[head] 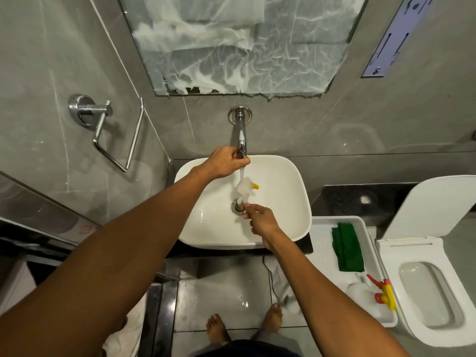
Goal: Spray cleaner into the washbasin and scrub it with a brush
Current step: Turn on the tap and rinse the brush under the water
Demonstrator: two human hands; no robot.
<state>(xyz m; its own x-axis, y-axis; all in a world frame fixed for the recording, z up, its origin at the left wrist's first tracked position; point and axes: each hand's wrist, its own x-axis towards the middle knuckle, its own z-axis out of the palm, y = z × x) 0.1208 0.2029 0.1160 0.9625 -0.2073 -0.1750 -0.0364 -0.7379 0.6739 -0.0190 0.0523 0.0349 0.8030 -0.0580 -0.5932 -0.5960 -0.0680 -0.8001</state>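
Note:
The white washbasin [283,191] sits below a chrome wall tap [240,132]. My left hand [226,163] grips the tap's end, and water runs down from it. Under the stream is a brush [246,188] with white bristles and a yellow tip, held over the drain [236,206]. My right hand [260,219] is closed on the brush's handle just above the drain. A spray bottle [368,296] with a red and yellow trigger lies in a white tray [322,253] to the right of the basin.
A folded green cloth [347,248] lies in the tray. An open white toilet [432,292] stands at the far right. A chrome towel holder [108,130] juts from the left wall. A covered mirror [244,42] hangs above the tap. My bare feet [217,328] stand on wet floor tiles.

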